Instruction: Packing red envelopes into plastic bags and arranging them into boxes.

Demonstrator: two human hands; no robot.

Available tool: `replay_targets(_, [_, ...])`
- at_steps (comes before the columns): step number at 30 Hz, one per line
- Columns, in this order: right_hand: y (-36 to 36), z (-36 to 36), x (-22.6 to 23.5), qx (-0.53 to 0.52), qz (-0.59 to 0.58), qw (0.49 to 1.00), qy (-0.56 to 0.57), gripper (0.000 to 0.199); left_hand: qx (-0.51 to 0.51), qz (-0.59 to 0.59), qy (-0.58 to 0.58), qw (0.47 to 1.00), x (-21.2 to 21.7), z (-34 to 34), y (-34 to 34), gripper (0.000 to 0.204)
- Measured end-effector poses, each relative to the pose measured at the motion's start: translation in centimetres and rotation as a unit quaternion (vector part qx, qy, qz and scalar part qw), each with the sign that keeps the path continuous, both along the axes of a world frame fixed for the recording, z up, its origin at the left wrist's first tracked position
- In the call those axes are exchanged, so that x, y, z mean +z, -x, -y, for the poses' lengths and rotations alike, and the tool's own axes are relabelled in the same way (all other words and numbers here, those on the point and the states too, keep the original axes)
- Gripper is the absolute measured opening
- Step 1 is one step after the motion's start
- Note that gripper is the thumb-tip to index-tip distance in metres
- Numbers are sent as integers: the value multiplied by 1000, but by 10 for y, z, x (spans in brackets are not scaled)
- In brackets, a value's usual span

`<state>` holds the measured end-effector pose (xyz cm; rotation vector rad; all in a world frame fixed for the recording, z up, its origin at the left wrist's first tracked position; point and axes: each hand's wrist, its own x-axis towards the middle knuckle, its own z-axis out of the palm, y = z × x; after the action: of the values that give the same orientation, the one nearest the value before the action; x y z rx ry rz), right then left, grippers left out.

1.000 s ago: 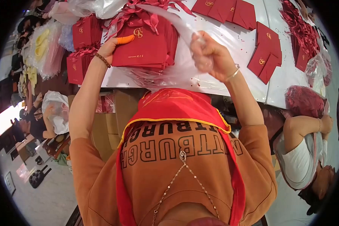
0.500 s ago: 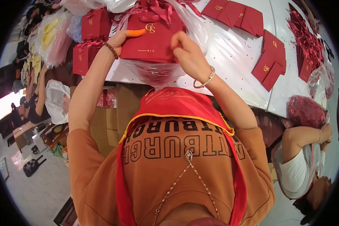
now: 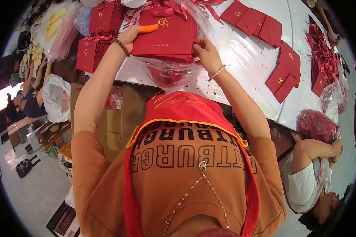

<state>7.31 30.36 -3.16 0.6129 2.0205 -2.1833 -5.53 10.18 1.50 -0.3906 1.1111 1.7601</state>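
Observation:
A stack of dark red gift bags (image 3: 168, 37) with gold emblems lies inside a clear plastic bag (image 3: 168, 75) at the near edge of the white table (image 3: 241, 59). My left hand (image 3: 132, 35), with an orange finger cot on the thumb and a bead bracelet, grips the stack's left edge. On the stack's right edge, my right hand (image 3: 205, 53), wearing a thin bangle, pinches the red bags and the plastic.
More red gift bags (image 3: 101, 17) stand at the table's left, and flat red bags (image 3: 255, 21) lie spread to the right (image 3: 283, 77). Red ribbon bundles (image 3: 324, 55) lie far right. A seated person (image 3: 310, 173) is at lower right, cardboard boxes (image 3: 118, 118) under the table.
The stack in its plastic bag has come closer to the table's near edge. My right hand dropped from holding the plastic up high to gripping the stack's right side.

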Motion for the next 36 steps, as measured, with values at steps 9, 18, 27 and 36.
replay_targets(9, [-1, -4, -1, 4, 35, 999, 21, 21, 0, -26, -1, 1000, -12, -2, 4, 31])
replay_targets(18, [-21, -3, -6, 130, -15, 990, -46, 17, -54, -9, -62, 997, 3, 8, -6, 29])
replay_targets(27, [-56, 6, 14, 387, -58, 845, -364, 32, -75, -30, -23, 996, -5, 5, -6, 26])
replay_targets(36, [-78, 12, 25, 421, -96, 811, -395, 38, -64, -1, -7, 998, -8, 6, -1, 27])
